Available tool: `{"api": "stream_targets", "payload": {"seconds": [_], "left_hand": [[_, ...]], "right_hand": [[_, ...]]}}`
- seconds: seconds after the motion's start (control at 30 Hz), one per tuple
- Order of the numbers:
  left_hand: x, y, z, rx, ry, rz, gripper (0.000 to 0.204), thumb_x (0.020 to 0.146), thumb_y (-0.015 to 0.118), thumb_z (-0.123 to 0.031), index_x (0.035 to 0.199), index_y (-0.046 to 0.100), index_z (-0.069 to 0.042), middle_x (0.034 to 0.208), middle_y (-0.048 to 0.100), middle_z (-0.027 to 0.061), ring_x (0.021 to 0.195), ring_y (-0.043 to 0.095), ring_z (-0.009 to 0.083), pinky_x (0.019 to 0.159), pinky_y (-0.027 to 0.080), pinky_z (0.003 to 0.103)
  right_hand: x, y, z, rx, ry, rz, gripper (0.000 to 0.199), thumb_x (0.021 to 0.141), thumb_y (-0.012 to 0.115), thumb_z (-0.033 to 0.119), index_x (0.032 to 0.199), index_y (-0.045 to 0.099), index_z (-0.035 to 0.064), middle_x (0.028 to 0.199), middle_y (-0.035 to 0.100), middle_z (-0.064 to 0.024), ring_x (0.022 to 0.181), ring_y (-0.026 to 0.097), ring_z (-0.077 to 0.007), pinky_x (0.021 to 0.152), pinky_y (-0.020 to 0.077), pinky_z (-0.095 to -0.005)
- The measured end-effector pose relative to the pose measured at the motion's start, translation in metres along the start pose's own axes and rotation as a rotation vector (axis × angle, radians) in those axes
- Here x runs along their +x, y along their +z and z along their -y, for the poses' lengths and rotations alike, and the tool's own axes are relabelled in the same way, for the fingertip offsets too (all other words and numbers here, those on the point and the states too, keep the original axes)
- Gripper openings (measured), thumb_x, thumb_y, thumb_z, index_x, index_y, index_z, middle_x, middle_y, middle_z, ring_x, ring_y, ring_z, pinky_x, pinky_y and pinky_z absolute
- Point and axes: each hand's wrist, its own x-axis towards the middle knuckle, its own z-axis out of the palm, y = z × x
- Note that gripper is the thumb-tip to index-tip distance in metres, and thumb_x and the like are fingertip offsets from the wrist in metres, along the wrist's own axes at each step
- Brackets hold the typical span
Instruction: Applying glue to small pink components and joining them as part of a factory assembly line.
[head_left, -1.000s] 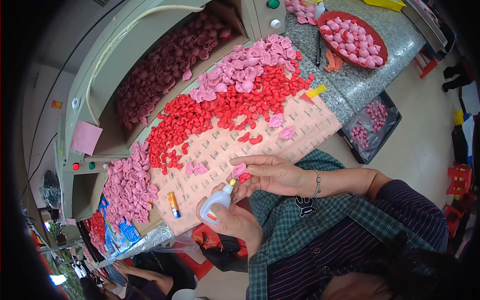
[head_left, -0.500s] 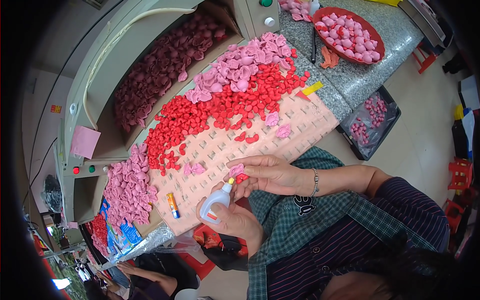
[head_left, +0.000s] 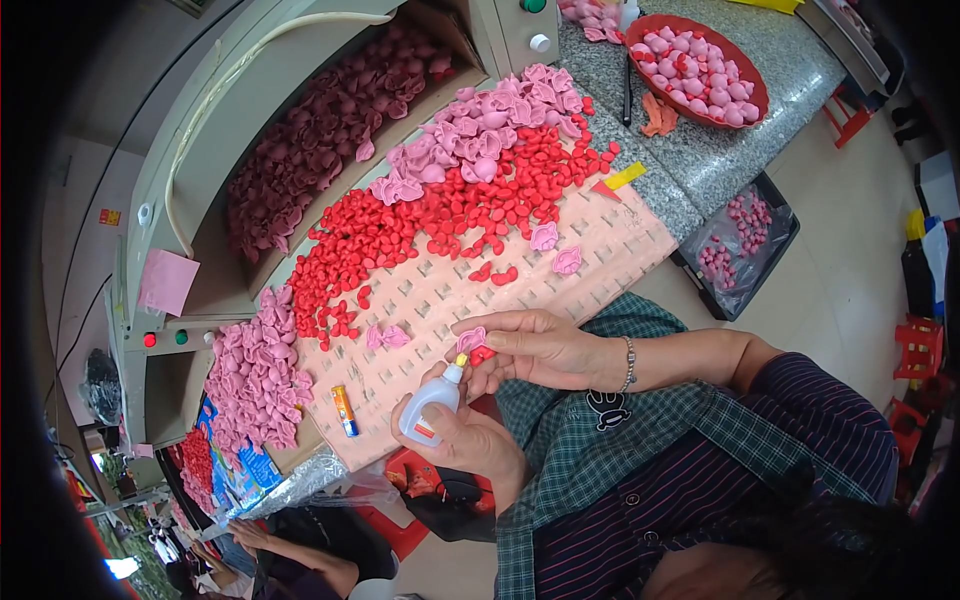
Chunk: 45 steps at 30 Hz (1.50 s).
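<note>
In my left hand [head_left: 475, 450] is a small white squeeze bottle [head_left: 428, 412] with a yellow tip, the thumb lying along its side. Its tip touches or nearly touches a small pink petal-shaped piece [head_left: 470, 340] that my right hand [head_left: 530, 345] pinches between thumb and fingers. A red piece [head_left: 482, 355] shows just under the pink one, partly hidden by the fingers. Loose pink pieces [head_left: 388, 337] lie on the pale pink board [head_left: 430, 310] near my hands, and another pink piece [head_left: 567, 261] sits farther right.
Heaps of red bean-shaped pieces [head_left: 370, 230] and pink cupped pieces [head_left: 255, 370] cover the board's far side, before a grey machine [head_left: 215, 130]. A glue stick [head_left: 345, 411] lies at left. A red bowl [head_left: 757, 70] of pink pieces stands on the granite counter [head_left: 690, 150]; a black tray [head_left: 790, 235] is below.
My hands, the bottle and the pink piece stay almost in place, the bottle tip still at the piece. At lower left, another person's arm has shifted slightly.
</note>
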Motion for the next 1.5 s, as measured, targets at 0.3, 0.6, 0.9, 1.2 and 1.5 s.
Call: {"api": "stream_targets", "payload": {"seconds": [0.3,0.6,0.9,1.2,1.5], "left_hand": [[0.000,0.001,-0.004,0.029,-0.017,-0.022,0.036,0.098,0.057,-0.023,0.118,0.039,0.001,0.106,0.059,0.0301,0.090,0.064,0.0331,0.080,0.058,0.042],[0.002,0.007,-0.002,0.081,-0.017,0.001,0.035,0.099,0.056,-0.021,0.119,0.037,0.001,0.105,0.059,0.0312,0.089,0.064,0.0325,0.079,0.057,0.039],[0.002,-0.004,-0.008,0.134,0.029,-0.036,0.034,0.101,0.054,-0.027,0.117,0.040,0.001,0.104,0.061,0.0262,0.089,0.067,0.0319,0.078,0.060,0.040],[-0.001,-0.013,-0.010,0.093,-0.020,-0.084,0.038,0.099,0.057,-0.024,0.121,0.038,0.001,0.105,0.058,0.0299,0.094,0.064,0.0335,0.084,0.058,0.042],[0.000,-0.006,-0.005,0.093,-0.029,-0.046,0.039,0.099,0.057,-0.025,0.120,0.038,0.001,0.105,0.059,0.0295,0.094,0.063,0.0327,0.085,0.056,0.042]], "right_hand": [[0.000,0.000,0.000,-0.041,-0.002,-0.001,0.044,0.106,0.044,0.014,0.147,0.037,0.0002,0.108,0.066,-0.0184,0.099,0.069,-0.0239,0.090,0.0561,-0.0354],[-0.003,-0.002,0.006,-0.069,-0.019,-0.055,0.045,0.105,0.047,0.017,0.145,0.041,-0.0029,0.110,0.065,-0.0163,0.096,0.067,-0.0236,0.082,0.0542,-0.0331],[0.001,0.002,-0.003,-0.082,0.033,-0.037,0.044,0.105,0.046,0.018,0.144,0.042,-0.0020,0.109,0.065,-0.0172,0.098,0.068,-0.0243,0.083,0.0542,-0.0334],[0.002,0.001,-0.009,-0.099,0.056,-0.020,0.045,0.106,0.046,0.018,0.145,0.041,-0.0012,0.108,0.066,-0.0184,0.099,0.068,-0.0248,0.085,0.0542,-0.0346],[-0.001,0.000,0.001,-0.122,0.027,-0.024,0.046,0.105,0.047,0.019,0.146,0.040,-0.0012,0.106,0.066,-0.0181,0.100,0.068,-0.0251,0.085,0.0540,-0.0348]]}}
